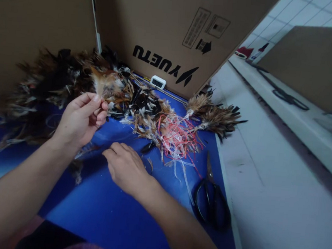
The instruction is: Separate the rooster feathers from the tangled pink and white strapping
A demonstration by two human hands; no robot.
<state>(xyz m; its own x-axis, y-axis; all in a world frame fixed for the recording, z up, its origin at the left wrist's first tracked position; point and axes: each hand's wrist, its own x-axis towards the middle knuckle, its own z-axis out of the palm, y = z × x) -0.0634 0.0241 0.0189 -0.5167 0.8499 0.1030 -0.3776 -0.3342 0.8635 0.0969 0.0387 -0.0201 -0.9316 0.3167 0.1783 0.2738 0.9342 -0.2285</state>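
Note:
My left hand (81,119) is raised over the blue tabletop (111,220). Between its thumb and fingertips it pinches the base of a tan and orange feather (100,80), which points upward. Lower and to the right, my right hand (125,167) rests close to the blue surface with its fingers curled and pressed together. What its fingertips hold, if anything, is hidden. Behind both hands spreads a pile of loose brown, black and white feathers (66,81). A tangle of red and clear strings (179,135) lies to the right of the pile.
Black-handled scissors (211,202) lie at the right edge of the blue surface. Tied feather bundles (219,115) sit beyond the strings. A cardboard box (162,31) walls off the back, with a small white display (158,82) at its foot. A pale ledge (295,105) runs along the right.

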